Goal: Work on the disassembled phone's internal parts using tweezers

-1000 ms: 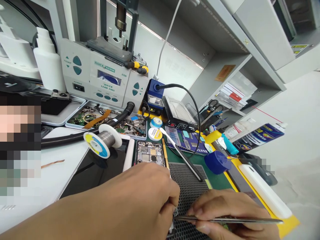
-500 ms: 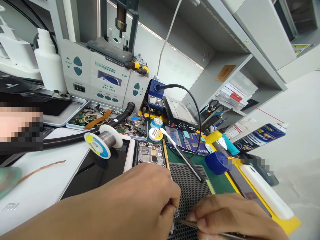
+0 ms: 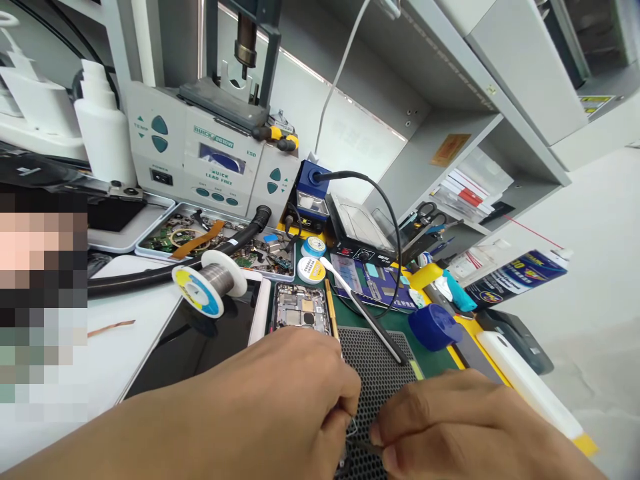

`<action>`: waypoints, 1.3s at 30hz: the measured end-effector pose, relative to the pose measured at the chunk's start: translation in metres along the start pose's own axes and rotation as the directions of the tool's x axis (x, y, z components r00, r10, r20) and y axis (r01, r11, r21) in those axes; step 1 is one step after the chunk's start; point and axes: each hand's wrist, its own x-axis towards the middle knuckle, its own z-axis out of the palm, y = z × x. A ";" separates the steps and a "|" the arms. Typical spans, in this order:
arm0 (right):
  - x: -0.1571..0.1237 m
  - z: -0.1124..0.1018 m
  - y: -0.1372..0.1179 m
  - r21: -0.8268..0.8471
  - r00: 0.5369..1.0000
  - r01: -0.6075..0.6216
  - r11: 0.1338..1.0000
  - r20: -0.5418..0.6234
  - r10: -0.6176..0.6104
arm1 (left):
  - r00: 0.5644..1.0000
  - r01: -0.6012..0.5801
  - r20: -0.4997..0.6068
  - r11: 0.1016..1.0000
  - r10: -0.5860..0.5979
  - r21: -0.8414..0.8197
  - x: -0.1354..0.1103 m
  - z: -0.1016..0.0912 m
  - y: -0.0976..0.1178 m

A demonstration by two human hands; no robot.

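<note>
Head view shows me the right grip [image 3: 450,423] pinched on tweezers [image 3: 365,446], perhaps for fine control, beside the left grip [image 3: 305,383], whose closure I cannot tell.

Both hands [image 3: 305,383] close together over a perforated mat [image 3: 367,377], opened phone [image 3: 301,308] partly covered, wire spool [image 3: 213,280]
</note>
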 end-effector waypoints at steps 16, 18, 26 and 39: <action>0.004 0.005 -0.008 0.027 0.962 -0.208 0.978 -0.174 0.209 | 0.991 0.023 0.136 0.999 -0.017 -0.042 0.008 -0.015 0.010; 0.002 0.006 -0.006 0.061 0.960 -0.205 0.977 -0.184 0.212 | 0.991 0.034 0.134 0.998 -0.028 -0.046 0.008 -0.014 0.010; 0.000 0.005 -0.002 0.090 0.956 -0.171 0.981 -0.227 0.188 | 0.999 -0.006 0.032 1.000 0.007 -0.031 0.005 -0.005 0.000; -0.001 0.008 0.002 0.113 0.956 -0.148 0.983 -0.238 0.171 | 0.992 0.014 0.127 0.998 -0.007 -0.055 0.016 -0.010 -0.004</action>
